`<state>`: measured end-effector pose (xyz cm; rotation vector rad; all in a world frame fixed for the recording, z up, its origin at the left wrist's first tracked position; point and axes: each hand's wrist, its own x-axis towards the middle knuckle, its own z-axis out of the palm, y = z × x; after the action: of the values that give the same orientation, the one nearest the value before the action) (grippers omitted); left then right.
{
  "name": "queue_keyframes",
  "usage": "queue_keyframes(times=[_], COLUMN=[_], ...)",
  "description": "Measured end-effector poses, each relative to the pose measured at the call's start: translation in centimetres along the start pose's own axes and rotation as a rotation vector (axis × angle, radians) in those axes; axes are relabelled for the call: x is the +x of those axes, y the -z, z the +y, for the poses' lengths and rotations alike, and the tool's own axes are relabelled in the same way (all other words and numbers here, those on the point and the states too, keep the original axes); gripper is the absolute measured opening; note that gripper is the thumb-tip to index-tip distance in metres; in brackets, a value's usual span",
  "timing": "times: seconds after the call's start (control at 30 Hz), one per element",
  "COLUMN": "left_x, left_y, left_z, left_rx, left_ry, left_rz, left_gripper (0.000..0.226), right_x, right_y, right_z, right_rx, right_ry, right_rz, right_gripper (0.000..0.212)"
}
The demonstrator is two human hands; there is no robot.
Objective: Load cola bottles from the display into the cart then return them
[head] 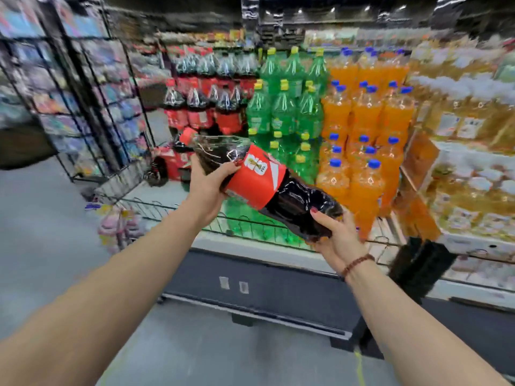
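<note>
A large cola bottle (264, 179) with a red cap and red label lies tilted in the air, cap up-left, base down-right. My left hand (207, 183) grips it around the shoulder just above the label. My right hand (338, 238) cups the base from below. The bottle hangs in front of the display (278, 270), a low platform with a wire rail. On the display's left side stand stacked cola bottles (200, 107). No cart can be made out for certain.
Green soda bottles (284, 104) and orange soda bottles (362, 129) fill the middle and right of the display. A black wire rack (83, 101) of goods stands at left. Shelves of yellow bottles (468, 121) run along the right. Grey floor lies below.
</note>
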<state>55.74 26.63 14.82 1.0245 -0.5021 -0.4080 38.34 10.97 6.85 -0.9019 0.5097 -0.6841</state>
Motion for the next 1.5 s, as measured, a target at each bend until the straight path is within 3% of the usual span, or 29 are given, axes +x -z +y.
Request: queue_keyframes(times=[0.3,0.43,0.87,0.97,1.17,1.5], left_x=[4.3,6.9,24.5,28.0,33.5,43.7], left_y=[13.9,17.7,26.8,28.7,33.0,41.6], left_z=[5.5,6.2,3.8,2.6,0.9,-1.1], left_rx=[0.045,0.051,0.161,0.189,0.252,0.331], left_ry=[-0.067,-0.093,-0.163,-0.163,-0.099,0.032], left_rz=[0.209,0.267,0.445,0.489,0.5,0.361], left_gripper=[0.056,0.053,0.081,0.081,0.096,0.084], right_x=[4.2,7.3,27.9,31.7,36.2,40.8], right_y=[-14.1,-18.2,-28.3,-29.8,-31.9,-39.2], right_z=[7.8,9.7,17.7,19.7,25.2,33.3], right_rx=[-0.014,-0.034,-0.062,-0.06,-0.1,-0.076], right_ry=[-0.17,-0.214,-0.363,-0.43,-0.523,-0.644], right_rz=[-0.097,-0.146,-0.285,-0.278,-0.232,-0.104], right_gripper=[0.046,0.053,0.036,0.048,0.06,0.058])
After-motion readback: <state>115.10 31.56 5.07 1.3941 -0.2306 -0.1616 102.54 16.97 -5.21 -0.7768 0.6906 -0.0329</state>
